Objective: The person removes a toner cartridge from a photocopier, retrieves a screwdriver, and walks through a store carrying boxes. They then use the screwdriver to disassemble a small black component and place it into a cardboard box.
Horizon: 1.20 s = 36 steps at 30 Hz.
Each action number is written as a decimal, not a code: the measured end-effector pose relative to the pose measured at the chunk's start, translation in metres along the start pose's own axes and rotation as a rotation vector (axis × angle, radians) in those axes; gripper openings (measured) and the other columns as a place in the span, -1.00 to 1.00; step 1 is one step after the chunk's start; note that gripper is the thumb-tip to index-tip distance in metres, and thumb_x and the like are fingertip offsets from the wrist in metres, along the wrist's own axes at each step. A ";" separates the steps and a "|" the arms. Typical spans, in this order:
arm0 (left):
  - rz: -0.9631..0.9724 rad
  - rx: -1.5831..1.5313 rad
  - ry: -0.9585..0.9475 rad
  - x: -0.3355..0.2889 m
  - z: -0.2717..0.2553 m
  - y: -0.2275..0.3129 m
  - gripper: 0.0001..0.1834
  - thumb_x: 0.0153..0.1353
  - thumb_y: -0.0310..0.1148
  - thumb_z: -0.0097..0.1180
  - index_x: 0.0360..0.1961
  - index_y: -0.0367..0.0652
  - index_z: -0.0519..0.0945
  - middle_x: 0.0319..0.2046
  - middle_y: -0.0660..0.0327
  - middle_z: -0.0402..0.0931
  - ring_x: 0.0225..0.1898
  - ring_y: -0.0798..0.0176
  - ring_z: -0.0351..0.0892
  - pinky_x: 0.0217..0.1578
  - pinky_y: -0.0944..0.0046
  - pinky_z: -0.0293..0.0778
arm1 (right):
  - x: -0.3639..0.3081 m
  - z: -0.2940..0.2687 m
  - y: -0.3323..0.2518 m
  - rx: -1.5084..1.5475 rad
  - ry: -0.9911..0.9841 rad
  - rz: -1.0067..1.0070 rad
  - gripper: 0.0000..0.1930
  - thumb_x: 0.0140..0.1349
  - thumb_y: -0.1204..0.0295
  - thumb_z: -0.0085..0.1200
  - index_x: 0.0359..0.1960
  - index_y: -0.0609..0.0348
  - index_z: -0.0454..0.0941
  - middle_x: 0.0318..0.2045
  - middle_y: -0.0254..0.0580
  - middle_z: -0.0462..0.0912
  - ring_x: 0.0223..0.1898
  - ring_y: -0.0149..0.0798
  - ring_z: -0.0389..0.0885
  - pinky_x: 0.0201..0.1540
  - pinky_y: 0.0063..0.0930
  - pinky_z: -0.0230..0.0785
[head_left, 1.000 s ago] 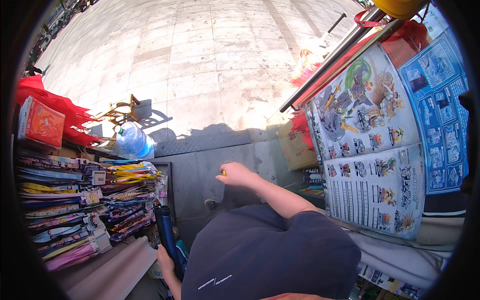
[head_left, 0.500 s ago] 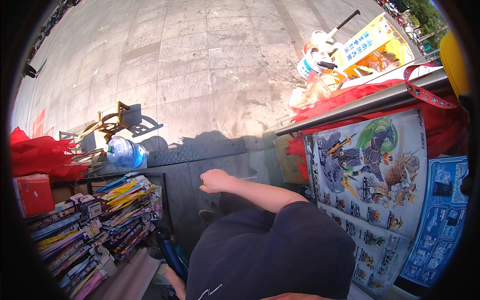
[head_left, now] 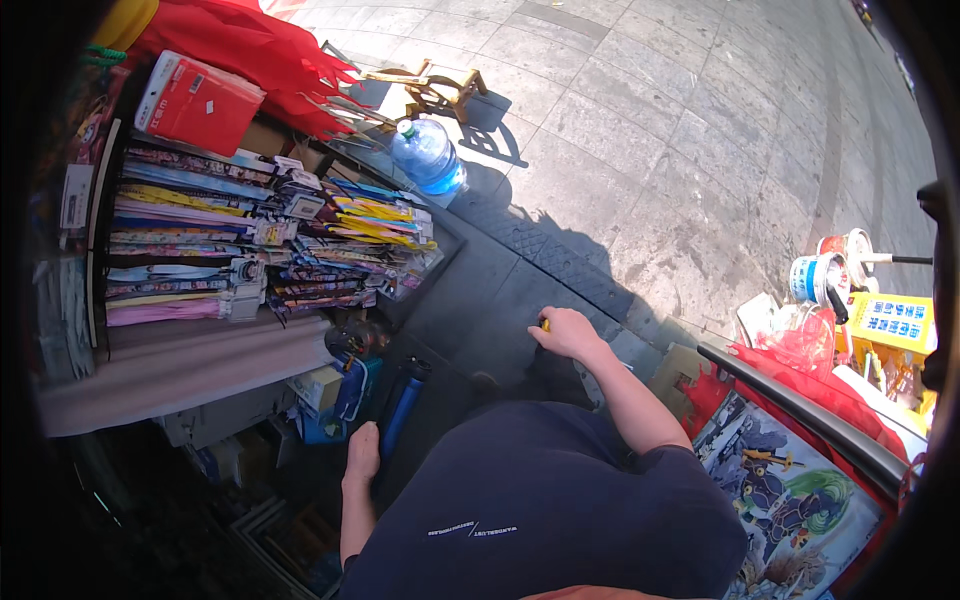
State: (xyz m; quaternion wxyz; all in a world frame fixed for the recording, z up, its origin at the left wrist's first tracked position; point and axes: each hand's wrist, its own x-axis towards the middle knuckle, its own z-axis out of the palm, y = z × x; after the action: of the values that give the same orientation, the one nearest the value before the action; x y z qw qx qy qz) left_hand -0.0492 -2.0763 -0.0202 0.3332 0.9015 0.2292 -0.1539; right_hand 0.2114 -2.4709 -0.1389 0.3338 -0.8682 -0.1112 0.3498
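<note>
My right hand (head_left: 566, 332) is closed in front of my body, above the dark paving. A bit of a yellow handle (head_left: 545, 325) pokes out at its finger side; the rest of the held thing is hidden, so its kind cannot be told. My left hand (head_left: 363, 452) hangs low at my left, fingers curled into a fist; whether anything is inside is hidden. Close beside it leans a blue cylinder with a black top (head_left: 404, 402), apart from the fist as far as I can see.
Lanyards and straps (head_left: 210, 215) fill a stall rack at the left. Beyond it stand a blue water jug (head_left: 428, 156) and a wooden stool (head_left: 440, 90). At the right are a metal rail (head_left: 800, 415), a poster (head_left: 800, 510), buckets (head_left: 818, 278) and a yellow box (head_left: 890, 325).
My view has swung left, bringing more of the rack and my whole left hand into sight. The thin shaft seen behind my right wrist earlier no longer shows clearly.
</note>
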 end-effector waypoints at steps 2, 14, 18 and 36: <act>-0.055 0.021 0.037 -0.013 0.000 0.005 -0.52 0.48 -0.11 -0.26 -0.34 -0.33 0.49 -0.36 -0.16 0.49 -0.26 -0.25 0.50 -0.21 0.01 0.37 | 0.004 0.004 -0.009 -0.032 -0.022 -0.029 -0.54 0.22 0.06 0.17 -0.05 0.20 0.65 -0.20 0.14 0.71 -0.09 0.14 0.67 0.02 -0.10 0.50; -0.091 -0.151 0.314 -0.127 0.018 -0.087 -0.55 0.47 -0.15 -0.24 -0.42 -0.30 0.45 -0.43 -0.17 0.44 -0.33 -0.27 0.47 -0.28 -0.03 0.35 | 0.002 0.083 -0.111 -0.313 -0.162 -0.226 -0.51 0.20 0.05 0.18 -0.06 0.24 0.64 -0.20 0.16 0.71 -0.09 0.13 0.68 0.03 -0.07 0.51; -0.187 -0.296 0.358 -0.178 0.025 -0.158 -0.54 0.47 -0.15 -0.24 -0.39 -0.32 0.47 -0.41 -0.19 0.46 -0.32 -0.26 0.49 -0.27 -0.02 0.37 | -0.017 0.145 -0.167 -0.363 -0.232 -0.279 -0.52 0.18 0.07 0.18 -0.07 0.24 0.65 -0.16 0.17 0.70 -0.06 0.13 0.67 0.04 -0.08 0.50; -0.509 -0.615 0.817 -0.389 -0.007 -0.335 -0.54 0.50 -0.11 -0.22 -0.36 -0.27 0.51 -0.42 0.01 0.50 -0.28 -0.06 0.54 -0.19 0.05 0.42 | -0.055 0.467 -0.427 -0.752 -0.604 -0.754 -0.52 0.20 0.11 0.22 -0.06 0.32 0.65 -0.20 0.20 0.71 -0.09 0.13 0.69 -0.02 -0.14 0.53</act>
State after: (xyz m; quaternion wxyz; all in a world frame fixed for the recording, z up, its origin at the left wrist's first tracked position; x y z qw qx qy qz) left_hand -0.5505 -1.9668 -0.0256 0.4171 0.6658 0.5836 0.2053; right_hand -0.1300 -1.9387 -0.0780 0.0588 -0.6898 -0.6166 0.3749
